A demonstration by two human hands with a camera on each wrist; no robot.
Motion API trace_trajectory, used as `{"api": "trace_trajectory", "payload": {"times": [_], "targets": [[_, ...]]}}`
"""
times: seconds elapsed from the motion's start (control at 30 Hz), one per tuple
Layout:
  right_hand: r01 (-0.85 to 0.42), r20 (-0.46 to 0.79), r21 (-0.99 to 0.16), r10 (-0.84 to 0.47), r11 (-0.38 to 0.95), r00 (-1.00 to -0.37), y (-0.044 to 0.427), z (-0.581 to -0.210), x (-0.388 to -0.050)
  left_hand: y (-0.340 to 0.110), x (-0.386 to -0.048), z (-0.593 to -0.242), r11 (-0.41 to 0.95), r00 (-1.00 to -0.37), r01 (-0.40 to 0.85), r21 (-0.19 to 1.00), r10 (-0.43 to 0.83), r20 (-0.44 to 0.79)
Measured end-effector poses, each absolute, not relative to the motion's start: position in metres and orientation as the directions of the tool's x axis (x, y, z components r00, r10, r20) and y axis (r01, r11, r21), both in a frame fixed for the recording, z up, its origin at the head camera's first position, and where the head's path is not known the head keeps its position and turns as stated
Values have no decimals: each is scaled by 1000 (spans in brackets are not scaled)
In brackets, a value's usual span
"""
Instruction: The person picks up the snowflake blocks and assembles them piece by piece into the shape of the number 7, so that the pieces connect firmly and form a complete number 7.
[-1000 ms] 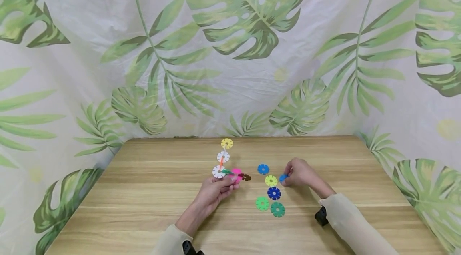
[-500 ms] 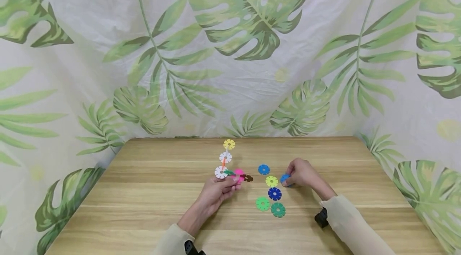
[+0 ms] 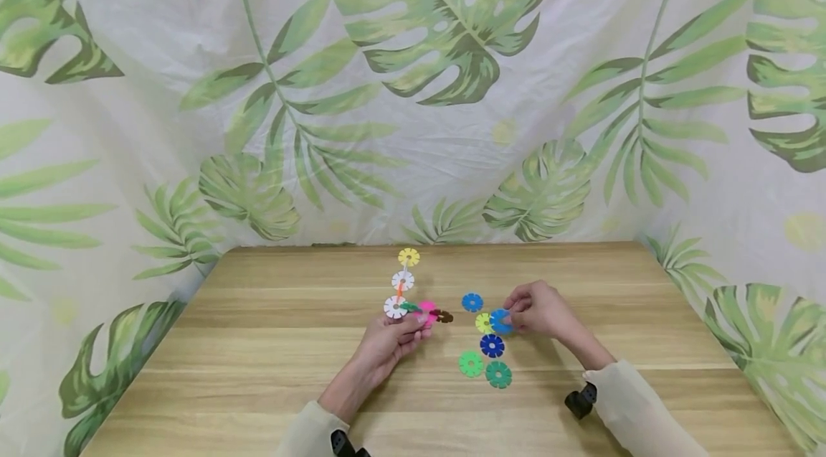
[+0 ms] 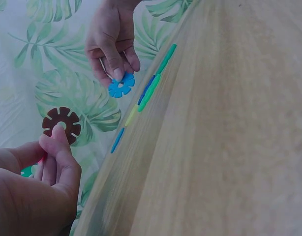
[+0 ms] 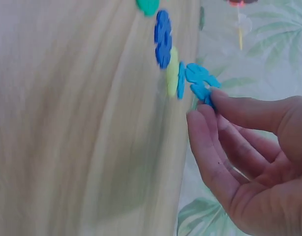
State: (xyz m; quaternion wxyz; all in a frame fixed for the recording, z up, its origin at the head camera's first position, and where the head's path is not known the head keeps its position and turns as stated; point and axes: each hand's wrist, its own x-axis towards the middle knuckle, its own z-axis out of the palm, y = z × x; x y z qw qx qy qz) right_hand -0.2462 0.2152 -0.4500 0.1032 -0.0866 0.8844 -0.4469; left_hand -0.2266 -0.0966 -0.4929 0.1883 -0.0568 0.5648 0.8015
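Observation:
My left hand [image 3: 386, 344] pinches the pink disc [image 3: 429, 309] of a chain of notched plastic snowflake discs. From there the chain runs through a green disc to a white disc [image 3: 391, 312], then up to a yellow disc [image 3: 409, 252]. A brown disc [image 4: 49, 129] forms its other end, just past my fingertips. My right hand [image 3: 545, 310] pinches a light-blue notched disc [image 3: 498, 321] at its edge between thumb and fingers. That disc is off the table, and in the head view it partly covers a yellow-green disc [image 3: 480, 324].
Loose discs lie flat on the wooden table [image 3: 258, 371] between the hands: a blue one [image 3: 472, 295], a dark-blue one [image 3: 492, 354], a bright-green one [image 3: 464, 364] and a teal one [image 3: 498, 383]. A leaf-patterned cloth [image 3: 413, 148] hangs behind the table.
My right hand has raised the light-blue disc from the tabletop and shifted it left, turning its face into view. The left hand and its chain stay nearly still.

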Motion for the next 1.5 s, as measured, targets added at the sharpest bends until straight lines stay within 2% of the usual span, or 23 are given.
{"api": "trace_trajectory", "payload": {"times": [0.27, 0.63, 1.2, 1.5], "targets": [[3, -105, -948, -307, 317, -946, 206, -454, -231, -97, -226, -492, -296, -923, -366, 882, 234, -305], [129, -157, -985, -287, 113, -945, 187, -462, -223, -96, -225, -491, -307, -923, -364, 879, 243, -297], [215, -196, -976, -295, -33, -935, 179, -463, -223, -89, -222, -490, -280, -916, -366, 888, 275, -291], [237, -211, -970, -301, -52, -930, 174, -467, -221, -86, -222, -491, -280, -915, -376, 883, 264, -306]]}}
